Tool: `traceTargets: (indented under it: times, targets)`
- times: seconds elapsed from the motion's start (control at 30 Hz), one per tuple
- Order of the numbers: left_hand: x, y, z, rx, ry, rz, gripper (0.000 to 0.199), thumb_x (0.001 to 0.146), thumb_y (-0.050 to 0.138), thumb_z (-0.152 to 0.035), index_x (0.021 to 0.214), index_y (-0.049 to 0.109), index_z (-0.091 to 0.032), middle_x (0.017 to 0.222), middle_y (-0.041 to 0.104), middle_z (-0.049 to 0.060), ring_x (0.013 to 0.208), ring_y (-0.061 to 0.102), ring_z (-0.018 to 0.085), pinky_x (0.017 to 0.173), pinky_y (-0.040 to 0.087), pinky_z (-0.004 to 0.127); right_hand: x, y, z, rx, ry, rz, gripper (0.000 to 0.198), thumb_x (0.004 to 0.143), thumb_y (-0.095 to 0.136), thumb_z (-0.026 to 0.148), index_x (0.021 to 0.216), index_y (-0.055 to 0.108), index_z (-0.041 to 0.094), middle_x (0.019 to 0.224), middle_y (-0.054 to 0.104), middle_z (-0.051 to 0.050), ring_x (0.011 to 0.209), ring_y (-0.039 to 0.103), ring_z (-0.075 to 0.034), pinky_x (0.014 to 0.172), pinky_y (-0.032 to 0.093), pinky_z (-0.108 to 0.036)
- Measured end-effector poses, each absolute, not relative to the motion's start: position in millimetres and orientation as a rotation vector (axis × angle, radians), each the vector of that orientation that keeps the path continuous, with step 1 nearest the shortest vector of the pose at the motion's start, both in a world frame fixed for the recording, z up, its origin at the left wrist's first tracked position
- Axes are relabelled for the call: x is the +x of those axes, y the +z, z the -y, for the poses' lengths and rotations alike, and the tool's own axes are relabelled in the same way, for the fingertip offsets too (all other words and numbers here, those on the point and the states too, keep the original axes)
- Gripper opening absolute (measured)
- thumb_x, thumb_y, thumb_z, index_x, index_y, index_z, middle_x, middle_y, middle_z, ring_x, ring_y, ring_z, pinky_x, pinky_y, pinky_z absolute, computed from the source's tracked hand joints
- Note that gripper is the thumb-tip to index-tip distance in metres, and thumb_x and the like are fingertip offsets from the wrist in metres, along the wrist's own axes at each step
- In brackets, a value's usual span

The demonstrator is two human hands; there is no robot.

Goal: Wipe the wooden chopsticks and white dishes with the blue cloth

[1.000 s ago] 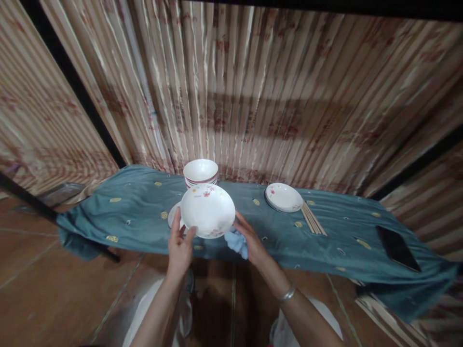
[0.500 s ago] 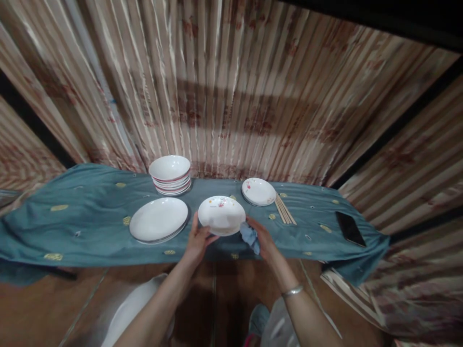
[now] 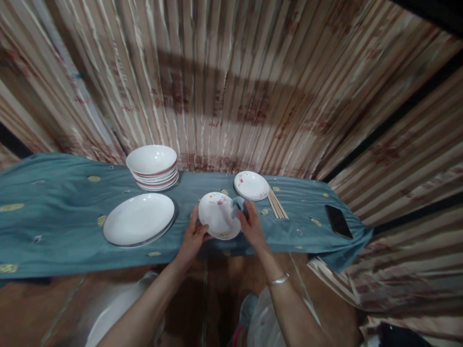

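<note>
A white plate [image 3: 216, 218] with small flowers near its rim is held up over the front part of the table. My left hand [image 3: 194, 234] grips its left edge, thumb on top and fingers underneath. In my right hand [image 3: 252, 225] is a bunched blue cloth [image 3: 238, 206], pressed against the plate's upper right rim. Left of the plate lie large oval plates [image 3: 139, 219], stacked. Beyond them stands a stack of white bowls [image 3: 154, 161] with red bands. Small flowered plates [image 3: 252, 185] sit behind my right hand.
Several wooden chopsticks [image 3: 278, 203] lie beside the small plates. A black phone [image 3: 338, 221] rests at the right on the teal tablecloth [image 3: 202, 182]. A pleated curtain [image 3: 231, 106] hangs behind the table. Below the front edge is a white rounded object [image 3: 115, 311].
My right hand has brought the cloth up from beside the plate onto its right rim. The plate is tilted differently in my left hand. The view has turned somewhat to the right.
</note>
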State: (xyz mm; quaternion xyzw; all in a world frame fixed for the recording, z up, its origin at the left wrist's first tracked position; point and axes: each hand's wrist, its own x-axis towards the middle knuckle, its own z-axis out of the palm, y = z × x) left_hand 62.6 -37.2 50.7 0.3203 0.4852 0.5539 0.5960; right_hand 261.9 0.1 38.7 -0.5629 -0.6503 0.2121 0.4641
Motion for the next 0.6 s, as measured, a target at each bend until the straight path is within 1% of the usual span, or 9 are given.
traceTargets:
  times: [0.07, 0.13, 0.23, 0.3, 0.37, 0.43, 0.5, 0.6]
  targets:
    - [63, 52, 38, 0.770, 1.285, -1.129, 0.089, 0.067, 0.067, -0.023, 0.146, 0.026, -0.028, 0.113, 0.064, 0.009, 0.088, 0.064, 0.023, 0.061, 0.058, 0.032, 246, 37, 2, -1.350, 0.505, 1.850, 0.042, 0.086, 0.049, 0.037, 0.123, 0.055, 0.018, 0.134, 0.051, -0.012, 0.128, 0.042, -0.025, 0.107, 0.032, -0.043]
    - [63, 51, 38, 0.772, 1.280, -1.127, 0.090, 0.068, 0.067, -0.023, 0.147, 0.024, -0.028, 0.113, 0.064, 0.008, 0.088, 0.064, 0.023, 0.062, 0.058, 0.032, 236, 37, 6, -1.346, 0.462, 2.030, 0.037, 0.086, 0.048, 0.032, 0.119, 0.058, 0.019, 0.131, 0.054, -0.012, 0.125, 0.045, -0.026, 0.106, 0.033, -0.045]
    - [62, 51, 39, 0.749, 1.280, -1.115, 0.093, 0.067, 0.068, -0.025, 0.147, 0.022, -0.028, 0.115, 0.064, 0.008, 0.089, 0.064, 0.023, 0.064, 0.057, 0.033, 233, 40, 12, -1.392, 0.351, 2.035, 0.039, 0.089, 0.045, 0.032, 0.124, 0.056, 0.020, 0.136, 0.049, -0.012, 0.129, 0.040, -0.027, 0.107, 0.032, -0.049]
    - [63, 51, 38, 0.742, 1.278, -1.114, 0.094, 0.066, 0.069, -0.025, 0.147, 0.022, -0.028, 0.117, 0.064, 0.008, 0.090, 0.064, 0.024, 0.064, 0.057, 0.033, 234, 43, 15, -1.384, 0.331, 2.016, 0.041, 0.090, 0.043, 0.032, 0.128, 0.052, 0.020, 0.140, 0.045, -0.011, 0.131, 0.038, -0.026, 0.108, 0.031, -0.048]
    - [63, 51, 38, 0.738, 1.268, -1.124, 0.093, 0.065, 0.070, -0.024, 0.146, 0.024, -0.029, 0.117, 0.064, 0.007, 0.090, 0.064, 0.024, 0.064, 0.057, 0.033, 235, 44, 15, -1.373, 0.360, 2.069, 0.039, 0.090, 0.043, 0.031, 0.127, 0.053, 0.022, 0.138, 0.047, -0.010, 0.128, 0.042, -0.025, 0.107, 0.034, -0.046]
    - [63, 52, 38, 0.731, 1.262, -1.130, 0.094, 0.066, 0.070, -0.024, 0.147, 0.023, -0.029, 0.116, 0.065, 0.007, 0.090, 0.065, 0.024, 0.064, 0.057, 0.033, 235, 44, 14, -1.412, 0.387, 2.147, 0.036, 0.089, 0.044, 0.027, 0.122, 0.057, 0.022, 0.132, 0.053, -0.010, 0.122, 0.049, -0.025, 0.104, 0.038, -0.045]
    - [63, 53, 39, 0.727, 1.264, -1.125, 0.094, 0.066, 0.069, -0.023, 0.147, 0.022, -0.028, 0.116, 0.065, 0.007, 0.090, 0.065, 0.024, 0.065, 0.057, 0.034, 234, 43, 11, -1.496, 0.372, 2.186, 0.033, 0.088, 0.044, 0.022, 0.117, 0.060, 0.021, 0.125, 0.058, -0.011, 0.115, 0.054, -0.026, 0.100, 0.042, -0.044]
    - [64, 55, 42, 0.727, 1.258, -1.118, 0.094, 0.067, 0.068, -0.022, 0.147, 0.021, -0.029, 0.122, 0.061, 0.009, 0.096, 0.063, 0.024, 0.068, 0.057, 0.034, 232, 40, 4, -1.604, 0.297, 2.168, 0.032, 0.087, 0.043, 0.017, 0.114, 0.060, 0.017, 0.122, 0.059, -0.016, 0.112, 0.055, -0.027, 0.099, 0.042, -0.044]
